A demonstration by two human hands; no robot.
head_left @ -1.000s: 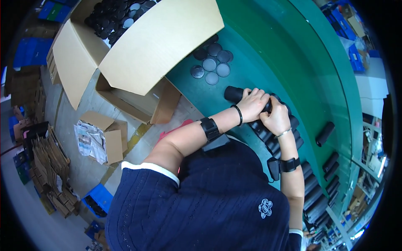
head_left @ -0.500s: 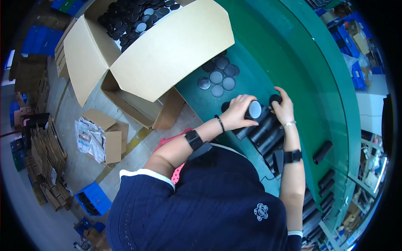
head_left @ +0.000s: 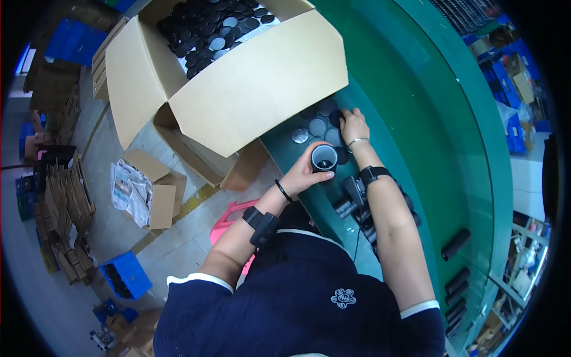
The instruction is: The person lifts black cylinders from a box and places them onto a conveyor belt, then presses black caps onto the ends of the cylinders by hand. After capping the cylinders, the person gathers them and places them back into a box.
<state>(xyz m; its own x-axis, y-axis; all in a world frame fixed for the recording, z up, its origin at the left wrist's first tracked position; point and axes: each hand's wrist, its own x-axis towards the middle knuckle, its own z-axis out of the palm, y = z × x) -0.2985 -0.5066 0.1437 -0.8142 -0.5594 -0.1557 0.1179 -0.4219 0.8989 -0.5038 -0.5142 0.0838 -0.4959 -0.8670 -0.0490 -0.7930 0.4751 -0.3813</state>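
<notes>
My left hand (head_left: pixel 302 177) is wrapped round a black cylindrical canister (head_left: pixel 324 168). The canister's mouth faces up, showing a pale inner wall and something dark inside. Beyond it, my right hand (head_left: pixel 355 127) reaches over a group of round lids on the green table, its fingers closed on the edge of a black round lid (head_left: pixel 335 118). Next to that hand lie several grey-faced lids, one of them a grey lid (head_left: pixel 317 127), along with a shiny silver lid (head_left: pixel 300 135). Several black canisters (head_left: pixel 367 227) lie on their sides, partly hidden under my right forearm.
A large cardboard box (head_left: pixel 262 83) of black discs stands at the far left of the green table (head_left: pixel 410 160). More black tubes (head_left: pixel 457 244) lie along the right side. A pink stool (head_left: pixel 221 224), a small cardboard box (head_left: pixel 163 205) and a blue bin (head_left: pixel 126 275) are at left.
My left hand has moved left and nearer with a canister, whose open mouth now shows. My right hand has left the lying canisters and moved away and left to the lids.
</notes>
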